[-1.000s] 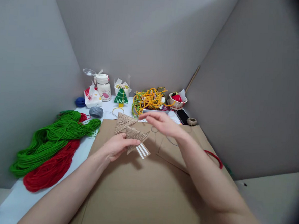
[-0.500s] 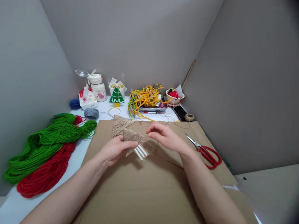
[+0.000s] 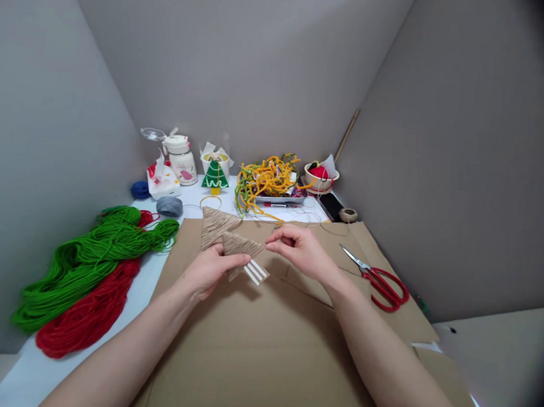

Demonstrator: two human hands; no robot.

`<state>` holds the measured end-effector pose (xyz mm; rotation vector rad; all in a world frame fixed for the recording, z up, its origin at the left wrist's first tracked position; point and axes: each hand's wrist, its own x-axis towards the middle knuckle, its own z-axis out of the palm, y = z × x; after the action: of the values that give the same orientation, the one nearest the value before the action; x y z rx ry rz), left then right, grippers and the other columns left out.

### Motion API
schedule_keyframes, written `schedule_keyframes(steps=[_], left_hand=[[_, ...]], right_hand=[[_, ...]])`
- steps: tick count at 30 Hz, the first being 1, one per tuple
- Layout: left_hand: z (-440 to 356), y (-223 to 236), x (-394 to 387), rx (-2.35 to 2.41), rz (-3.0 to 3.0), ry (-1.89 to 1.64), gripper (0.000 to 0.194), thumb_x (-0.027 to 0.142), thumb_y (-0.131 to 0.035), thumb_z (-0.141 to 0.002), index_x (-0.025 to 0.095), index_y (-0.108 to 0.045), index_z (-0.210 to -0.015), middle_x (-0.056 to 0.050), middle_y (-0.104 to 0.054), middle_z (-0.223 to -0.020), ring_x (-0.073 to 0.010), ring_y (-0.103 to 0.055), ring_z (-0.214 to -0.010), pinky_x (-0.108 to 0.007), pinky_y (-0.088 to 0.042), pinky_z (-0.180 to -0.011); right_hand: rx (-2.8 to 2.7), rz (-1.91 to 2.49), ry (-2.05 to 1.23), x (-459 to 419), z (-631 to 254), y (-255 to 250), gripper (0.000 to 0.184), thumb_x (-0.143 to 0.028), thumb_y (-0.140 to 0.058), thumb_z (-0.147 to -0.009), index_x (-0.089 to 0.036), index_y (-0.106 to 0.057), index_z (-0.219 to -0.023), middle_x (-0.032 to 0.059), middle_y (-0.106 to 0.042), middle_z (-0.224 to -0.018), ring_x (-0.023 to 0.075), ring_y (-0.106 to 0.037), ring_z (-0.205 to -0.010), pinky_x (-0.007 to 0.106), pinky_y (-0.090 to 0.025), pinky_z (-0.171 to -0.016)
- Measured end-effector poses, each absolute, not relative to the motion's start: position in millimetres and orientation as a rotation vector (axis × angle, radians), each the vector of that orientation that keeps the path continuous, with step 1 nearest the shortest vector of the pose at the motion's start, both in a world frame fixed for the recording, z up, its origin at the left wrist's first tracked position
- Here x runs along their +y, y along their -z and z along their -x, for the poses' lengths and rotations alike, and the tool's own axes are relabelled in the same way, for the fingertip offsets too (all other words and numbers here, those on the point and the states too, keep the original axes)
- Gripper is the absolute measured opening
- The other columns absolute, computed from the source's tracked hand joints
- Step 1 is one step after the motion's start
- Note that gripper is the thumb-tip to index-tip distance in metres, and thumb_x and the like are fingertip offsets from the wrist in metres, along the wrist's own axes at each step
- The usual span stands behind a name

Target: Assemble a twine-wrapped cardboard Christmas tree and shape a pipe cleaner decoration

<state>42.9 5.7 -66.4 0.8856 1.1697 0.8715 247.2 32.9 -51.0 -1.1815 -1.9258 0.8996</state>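
My left hand [image 3: 209,270] is closed on a tree-shaped cardboard piece [image 3: 243,245] wrapped in brown twine, its thumb pressed on the front. The wrapping covers two stacked triangular tiers. At the piece's lower right end, white strips [image 3: 255,272] show on bare card. My right hand [image 3: 300,249] is at the right corner of the nearer tier, thumb and forefinger pinched on the twine. Much of that thin strand is hard to see. Both hands are above a large cardboard sheet [image 3: 253,362].
Red-handled scissors [image 3: 382,284] lie partly spread on the right. Green yarn [image 3: 84,253] and red yarn [image 3: 87,315] lie left. Along the back stand a white bottle [image 3: 182,161], a green felt tree [image 3: 216,175], a tray of orange yarn [image 3: 271,179], a bowl [image 3: 320,180] and a twine ball [image 3: 347,215].
My right hand's fingers have closed into a pinch beside the wrapped piece. The loose twine loop near the white strips no longer shows. The view has shifted slightly.
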Motion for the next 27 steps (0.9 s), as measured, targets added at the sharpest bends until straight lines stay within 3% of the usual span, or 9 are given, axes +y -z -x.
schedule_keyframes(steps=[6,13,20,27], left_hand=[[-44,64,4,1.185,-0.876,-0.810,0.029,0.027,-0.079,-0.056,0.018,-0.067,-0.081,-0.004,-0.071,-0.083,-0.0174,-0.064,-0.074,-0.023,-0.045,-0.062],[-43,67,3,1.241,-0.969,-0.768,0.037,0.032,-0.078,-0.055,0.018,-0.067,-0.087,-0.005,-0.071,-0.085,-0.0181,-0.063,-0.071,-0.024,-0.044,-0.059],[-44,67,-1,1.310,-1.027,-0.698,0.040,0.035,-0.079,-0.051,0.016,-0.068,-0.083,-0.005,-0.070,-0.072,-0.0192,-0.062,-0.066,-0.024,-0.041,-0.054],[-47,63,-1,1.187,-0.952,-0.762,0.033,0.030,-0.078,-0.057,0.020,-0.069,-0.087,-0.004,-0.071,-0.085,-0.0176,-0.062,-0.074,-0.024,-0.044,-0.062]], right_hand=[[-1.899,1.154,-1.108,35,-249,56,0.020,-0.035,-0.062,-0.075,-0.017,-0.071,-0.079,0.0027,-0.064,-0.072,0.0120,-0.049,-0.063,0.024,-0.036,-0.058],[-1.909,1.230,-1.272,34,-252,49,0.025,-0.038,-0.063,-0.073,-0.014,-0.069,-0.074,-0.0022,-0.053,-0.056,0.0071,-0.038,-0.051,0.021,-0.028,-0.049],[-1.908,1.169,-1.348,37,-254,55,0.027,-0.039,-0.063,-0.071,-0.013,-0.070,-0.075,0.0019,-0.064,-0.067,0.0103,-0.051,-0.059,0.022,-0.038,-0.057],[-1.845,1.165,-1.357,40,-257,56,0.027,-0.040,-0.066,-0.070,-0.015,-0.070,-0.078,0.0025,-0.066,-0.070,0.0109,-0.053,-0.061,0.023,-0.039,-0.059]])
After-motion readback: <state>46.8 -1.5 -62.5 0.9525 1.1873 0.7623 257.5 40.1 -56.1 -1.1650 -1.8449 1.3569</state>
